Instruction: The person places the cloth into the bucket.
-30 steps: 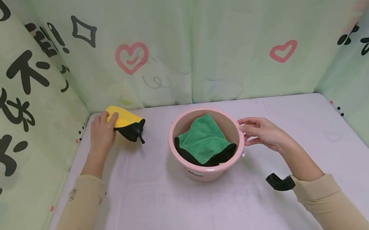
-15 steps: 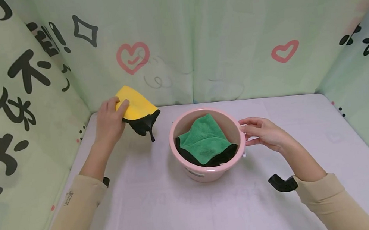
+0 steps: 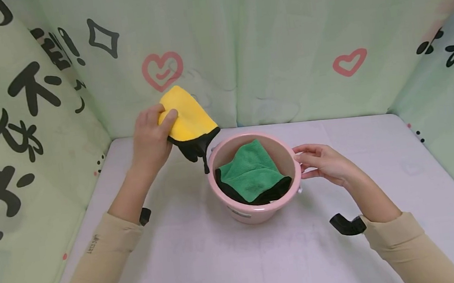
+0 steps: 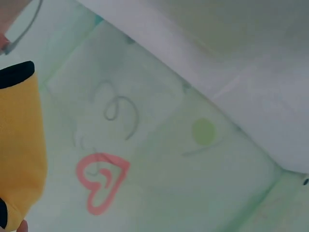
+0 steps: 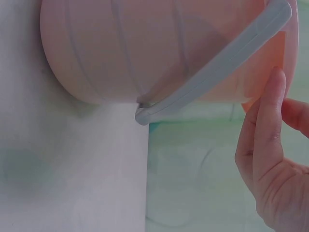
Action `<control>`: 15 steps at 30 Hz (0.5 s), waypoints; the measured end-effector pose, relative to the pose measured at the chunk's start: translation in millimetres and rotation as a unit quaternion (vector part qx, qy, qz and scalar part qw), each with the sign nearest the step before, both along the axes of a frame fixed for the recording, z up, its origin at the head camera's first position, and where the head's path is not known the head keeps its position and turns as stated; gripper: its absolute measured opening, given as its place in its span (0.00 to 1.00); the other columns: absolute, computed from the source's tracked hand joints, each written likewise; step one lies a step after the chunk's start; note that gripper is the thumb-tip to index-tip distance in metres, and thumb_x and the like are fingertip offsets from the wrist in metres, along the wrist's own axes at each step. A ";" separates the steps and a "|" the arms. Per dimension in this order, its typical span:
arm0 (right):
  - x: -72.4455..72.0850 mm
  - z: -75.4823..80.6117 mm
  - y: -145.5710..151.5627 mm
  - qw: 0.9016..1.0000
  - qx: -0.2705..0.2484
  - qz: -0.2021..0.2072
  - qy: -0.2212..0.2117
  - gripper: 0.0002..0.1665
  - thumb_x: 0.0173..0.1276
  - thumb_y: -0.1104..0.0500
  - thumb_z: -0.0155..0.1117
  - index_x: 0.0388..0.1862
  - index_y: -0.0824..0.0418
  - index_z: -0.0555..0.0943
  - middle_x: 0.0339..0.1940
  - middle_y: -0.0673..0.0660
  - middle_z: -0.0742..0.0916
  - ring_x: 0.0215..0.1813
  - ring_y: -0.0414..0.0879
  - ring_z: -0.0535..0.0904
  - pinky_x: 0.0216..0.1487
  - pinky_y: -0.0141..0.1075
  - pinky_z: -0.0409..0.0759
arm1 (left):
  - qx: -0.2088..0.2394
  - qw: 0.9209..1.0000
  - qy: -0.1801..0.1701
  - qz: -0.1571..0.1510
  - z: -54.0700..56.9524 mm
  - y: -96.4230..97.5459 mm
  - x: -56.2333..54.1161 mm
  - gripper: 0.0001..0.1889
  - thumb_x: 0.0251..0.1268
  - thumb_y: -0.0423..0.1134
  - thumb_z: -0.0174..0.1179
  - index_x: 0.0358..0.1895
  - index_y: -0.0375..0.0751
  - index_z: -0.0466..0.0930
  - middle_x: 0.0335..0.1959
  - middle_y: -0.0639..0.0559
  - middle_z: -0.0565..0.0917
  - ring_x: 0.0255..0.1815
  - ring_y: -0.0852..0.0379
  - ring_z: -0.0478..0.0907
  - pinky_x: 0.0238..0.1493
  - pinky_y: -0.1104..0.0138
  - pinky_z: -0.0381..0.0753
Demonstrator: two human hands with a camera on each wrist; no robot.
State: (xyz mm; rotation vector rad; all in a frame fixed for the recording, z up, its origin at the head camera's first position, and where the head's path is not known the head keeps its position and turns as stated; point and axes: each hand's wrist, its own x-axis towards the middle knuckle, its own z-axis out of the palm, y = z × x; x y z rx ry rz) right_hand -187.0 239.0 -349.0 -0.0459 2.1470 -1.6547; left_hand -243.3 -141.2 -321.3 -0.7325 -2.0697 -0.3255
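My left hand (image 3: 150, 138) pinches a yellow cloth (image 3: 187, 113) with black edging by its upper left part. It hangs folded above the table, its lower black corner overlapping the left rim of the pink bucket (image 3: 259, 215). At the left edge of the left wrist view the same yellow cloth (image 4: 21, 145) shows. A green cloth (image 3: 252, 171) with black edging lies bunched inside the bucket. On the right, my right hand (image 3: 322, 163) holds the bucket's rim between fingers and thumb. The right wrist view shows the fingers (image 5: 270, 116) against the bucket's wall (image 5: 120, 53).
The bucket's grey handle (image 5: 217, 63) hangs down along its side. A pale table (image 3: 224, 271) lies under the bucket. Light green curtains (image 3: 291, 38) with printed hearts and black characters stand around the back and sides.
My left hand has lifted the yellow cloth off the table's back left and carried it right and up to the bucket. My right hand and the bucket have stayed in place.
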 end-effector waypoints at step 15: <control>-0.4 -1.1 0.3 1.000 -0.003 0.001 0.004 0.31 0.68 0.53 0.55 0.62 0.71 0.62 0.34 0.50 0.81 0.35 0.41 0.78 0.39 0.35 0.82 | 0.007 0.996 0.062 -0.061 21.3 50.0 22.8 0.14 0.56 0.26 0.56 0.44 0.42 0.69 0.41 0.37 0.70 0.40 0.39 0.68 0.40 0.52 0.74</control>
